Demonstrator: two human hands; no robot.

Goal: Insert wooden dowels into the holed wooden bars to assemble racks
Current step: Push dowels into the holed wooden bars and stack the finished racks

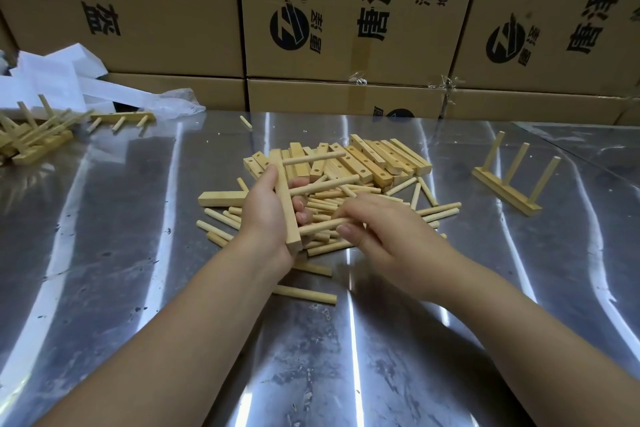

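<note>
My left hand [265, 215] grips a holed wooden bar [285, 204] held roughly upright over the pile. Two dowels stick out of it to the right: an upper dowel [313, 158] and a middle dowel [325, 185]. My right hand [375, 224] pinches a third dowel [320, 226] whose left end meets the bar's lower part. Beneath the hands lie several loose dowels [438, 210] and a heap of holed bars [377, 161].
A finished rack [507, 189] with three dowels stands on the right of the shiny metal table [138, 253]. More finished racks [38, 137] are piled at the far left by white paper. Cardboard boxes [346, 28] wall off the back.
</note>
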